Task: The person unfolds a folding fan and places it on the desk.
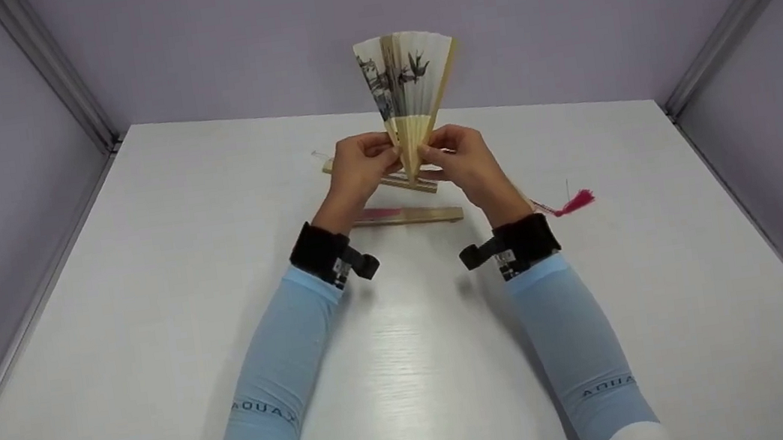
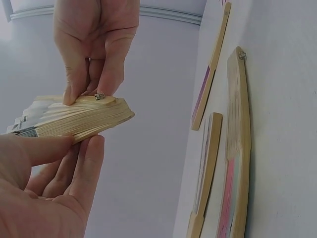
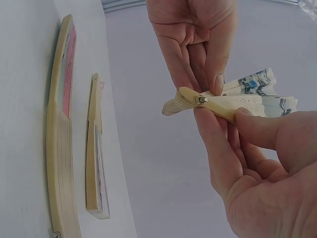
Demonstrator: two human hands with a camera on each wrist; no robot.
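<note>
Two hands held one half-open fan (image 1: 409, 89) upright above the white table (image 1: 150, 342). The left hand (image 1: 358, 167) pinched its bamboo ribs from one side, the right hand (image 1: 463, 159) from the other, near the rivet. Closed fans (image 1: 407, 215) lay on the table just beneath, with a pink tassel (image 1: 574, 203) to the right.

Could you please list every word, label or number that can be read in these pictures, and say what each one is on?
"AQUA": on the right sleeve, near the elbow.
"AQUA" plus perhaps one more letter, seen upside down: on the left sleeve.
Small white label on the right wrist strap: too small to read.
The half-open fan in both hands bears an ink painting; no writing can be made out.
</note>
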